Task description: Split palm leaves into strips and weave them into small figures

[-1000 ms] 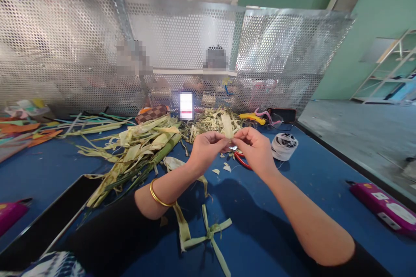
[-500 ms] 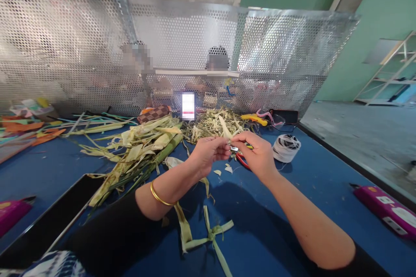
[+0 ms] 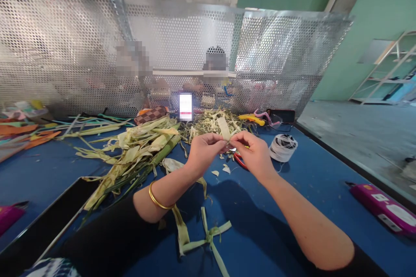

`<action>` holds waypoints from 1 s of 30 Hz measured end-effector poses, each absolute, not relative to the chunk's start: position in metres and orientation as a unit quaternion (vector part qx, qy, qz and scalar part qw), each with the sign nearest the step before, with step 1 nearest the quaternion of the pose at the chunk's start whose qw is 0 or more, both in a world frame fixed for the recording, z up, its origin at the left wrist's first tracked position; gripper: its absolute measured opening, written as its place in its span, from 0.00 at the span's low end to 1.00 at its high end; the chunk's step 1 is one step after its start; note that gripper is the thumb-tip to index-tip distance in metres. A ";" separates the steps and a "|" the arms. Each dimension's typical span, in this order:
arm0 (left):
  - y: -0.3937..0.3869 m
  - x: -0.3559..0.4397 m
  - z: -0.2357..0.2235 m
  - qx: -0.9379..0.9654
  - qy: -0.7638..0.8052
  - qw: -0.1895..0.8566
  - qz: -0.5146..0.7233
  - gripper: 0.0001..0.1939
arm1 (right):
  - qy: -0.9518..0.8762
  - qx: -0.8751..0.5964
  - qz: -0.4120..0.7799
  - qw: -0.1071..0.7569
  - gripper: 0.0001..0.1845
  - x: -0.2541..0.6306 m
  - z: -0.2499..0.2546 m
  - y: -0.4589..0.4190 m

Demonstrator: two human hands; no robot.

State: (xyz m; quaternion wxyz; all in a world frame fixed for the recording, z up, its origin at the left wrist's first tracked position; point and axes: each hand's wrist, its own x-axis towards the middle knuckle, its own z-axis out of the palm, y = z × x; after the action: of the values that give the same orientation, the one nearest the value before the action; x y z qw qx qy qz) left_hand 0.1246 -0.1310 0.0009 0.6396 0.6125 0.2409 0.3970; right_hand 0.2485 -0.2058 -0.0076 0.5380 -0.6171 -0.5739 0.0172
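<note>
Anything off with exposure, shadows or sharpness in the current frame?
Head view: the upright lit screen is blown out to white; glare streaks the perforated metal; a soft-edged shadow darkens the blue table; fine detail at the pale strip's pinched end is unclear.

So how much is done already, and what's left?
The knotted leaf cross on the table looks done. The left hand and right hand pinch a pale strip, so that piece seems unfinished. The heap of long husks looks unused; I can't tell how much is needed.
</note>
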 end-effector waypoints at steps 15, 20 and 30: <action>-0.130 0.125 -0.003 0.603 0.235 0.658 0.386 0.06 | -0.469 -0.572 0.173 0.650 0.10 0.246 -0.008 -0.201; -0.127 0.124 -0.002 0.517 0.285 0.738 0.327 0.07 | -0.551 -0.557 0.110 0.611 0.04 0.245 -0.008 -0.202; -0.128 0.121 0.004 0.514 0.283 0.749 0.309 0.06 | -0.611 -0.577 -0.034 0.540 0.05 0.248 -0.010 -0.206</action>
State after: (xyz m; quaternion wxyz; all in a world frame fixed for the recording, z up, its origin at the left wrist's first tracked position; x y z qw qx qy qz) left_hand 0.1213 -0.1282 0.0036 0.7488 0.5138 0.2826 0.3090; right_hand 0.2480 -0.2057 -0.0100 0.5403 -0.5772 -0.6114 -0.0342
